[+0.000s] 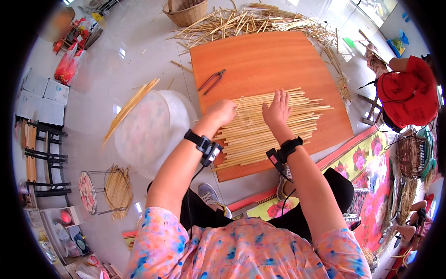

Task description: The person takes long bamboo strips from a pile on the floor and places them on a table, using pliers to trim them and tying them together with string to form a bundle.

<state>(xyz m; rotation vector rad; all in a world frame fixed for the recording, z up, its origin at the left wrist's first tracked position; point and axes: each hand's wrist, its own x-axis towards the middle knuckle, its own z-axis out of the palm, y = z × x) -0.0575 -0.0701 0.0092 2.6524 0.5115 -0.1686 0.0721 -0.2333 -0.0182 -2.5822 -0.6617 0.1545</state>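
Observation:
A row of straw-coloured stalks (265, 132) lies side by side on an orange-brown board (253, 53). My left hand (222, 113) is closed in a pinch at the row's upper left end, with a thin pale string (240, 103) at its fingertips. A loop of the string curls over the stalks. My right hand (277, 110) rests on or just over the middle of the row, fingers stretched out and holding nothing; whether it touches the stalks is hard to tell. Beyond my left hand, pliers (212, 81) with dark red handles lie on the board.
Left of the board stands a round whitish stool (148, 125) with a bundle of stalks (132, 104) across its edge. Loose straw (246, 23) and a wicker basket (186, 13) lie beyond the board. A person in red (409, 88) sits at the right, near a flowered mat (367, 186).

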